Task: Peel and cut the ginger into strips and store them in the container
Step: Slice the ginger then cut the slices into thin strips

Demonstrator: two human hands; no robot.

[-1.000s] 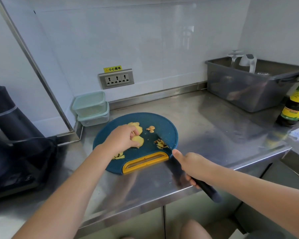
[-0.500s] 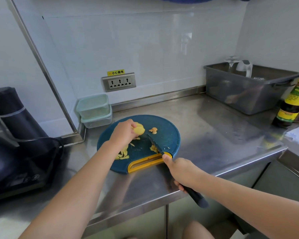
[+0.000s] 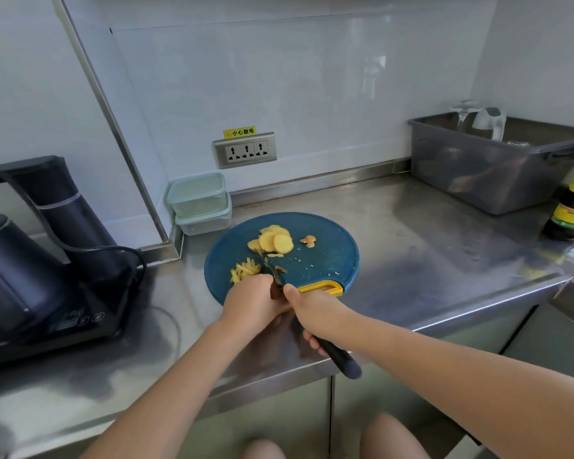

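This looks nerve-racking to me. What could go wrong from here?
1. The left hand sits right against the blade of the knife, which the right hand grips; a slip could cut fingers.
2. The ginger slices lie in a loose overlapping pile and might slide under the blade, giving uneven strips.
3. The cut strips lie near the cutting board rim and could get pushed onto the counter.

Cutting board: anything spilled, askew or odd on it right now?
Nothing spilled: ginger slices, strips and peel scraps all lie on the cutting board. One worry: the left hand sits right against the blade of the knife that the right hand holds.
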